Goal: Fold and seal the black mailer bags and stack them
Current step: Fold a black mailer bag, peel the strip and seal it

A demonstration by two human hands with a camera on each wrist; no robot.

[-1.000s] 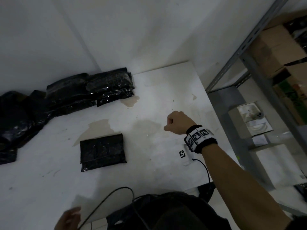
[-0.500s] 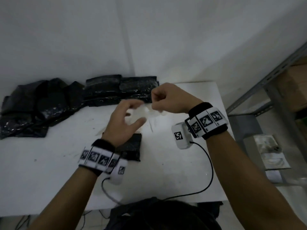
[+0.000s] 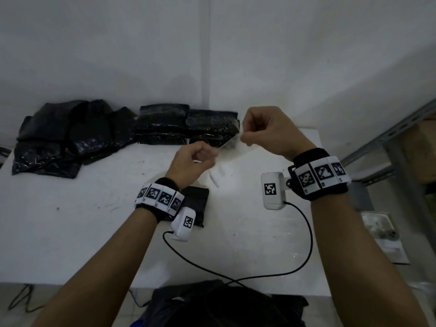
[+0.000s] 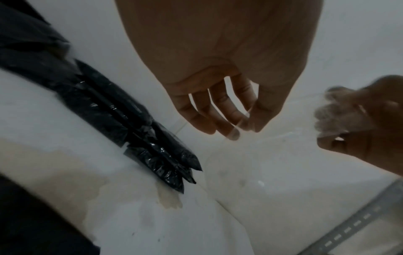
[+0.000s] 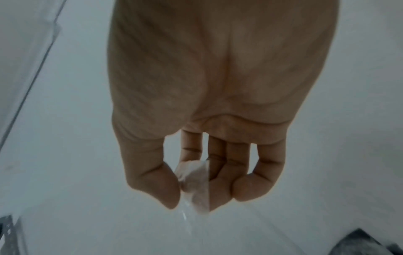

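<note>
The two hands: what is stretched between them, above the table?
A thin clear strip, maybe tape, spans from the left hand to the right hand; each pinches one end. The head view shows it best.

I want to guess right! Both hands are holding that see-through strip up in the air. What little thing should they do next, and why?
Probably lower the clear, see-through plastic strip onto the small folded black plastic mailer bag on the white table. The left hand and right hand pinch its ends and hold it taut above the table, while that bag lies apart from the stacked black bags by the wall.
</note>
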